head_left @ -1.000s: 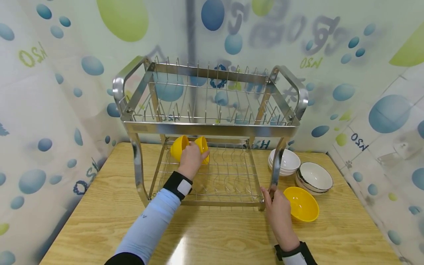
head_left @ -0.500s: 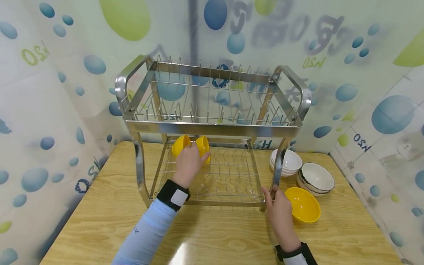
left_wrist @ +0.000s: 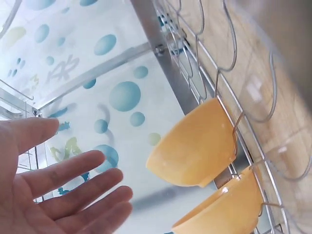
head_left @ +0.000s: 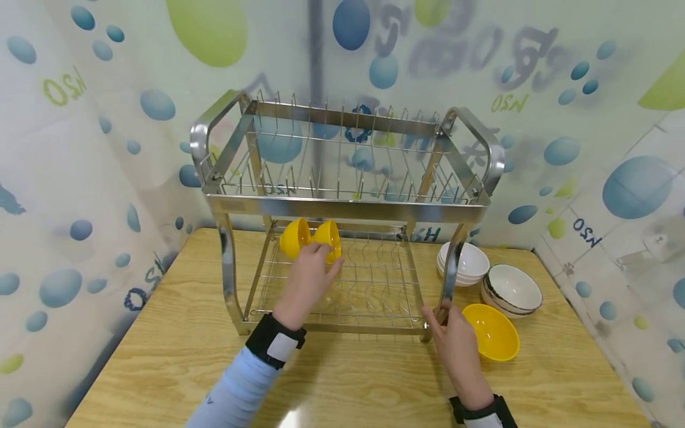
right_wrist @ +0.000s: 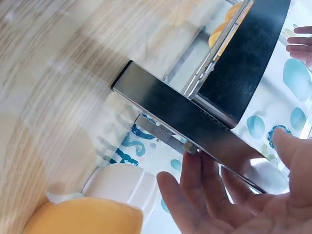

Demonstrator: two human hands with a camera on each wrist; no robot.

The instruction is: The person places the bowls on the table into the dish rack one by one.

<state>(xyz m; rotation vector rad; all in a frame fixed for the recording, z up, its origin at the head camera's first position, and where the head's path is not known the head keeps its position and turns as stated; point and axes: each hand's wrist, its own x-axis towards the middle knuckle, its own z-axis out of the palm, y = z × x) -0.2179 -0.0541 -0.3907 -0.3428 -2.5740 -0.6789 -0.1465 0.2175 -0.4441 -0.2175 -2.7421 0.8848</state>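
Two yellow bowls [head_left: 294, 239] stand tipped on edge, side by side, at the left of the dish rack's lower tier. Just in front of them is my left hand [head_left: 308, 273]; the left wrist view shows its fingers [left_wrist: 83, 175] loosely spread, apart from both bowls [left_wrist: 195, 146] and holding nothing. The two-tier metal dish rack [head_left: 348, 208] stands on the wooden table. At its front right leg, my right hand [head_left: 455, 345] has its fingers [right_wrist: 192, 175] curled round the metal upright, with the thumb on the other side.
Right of the rack sit a yellow bowl [head_left: 491, 333], stacked white bowls [head_left: 463, 264] and dark-rimmed white bowls [head_left: 512, 289]. The upper tier has wire prongs [head_left: 342, 172]. A patterned curtain [head_left: 385, 59] hangs behind the wooden table [head_left: 364, 380].
My left hand has let go of the yellow bowls and drawn back toward the front. Both bowls stay in the lower tier. My right hand stays at the rack's leg.
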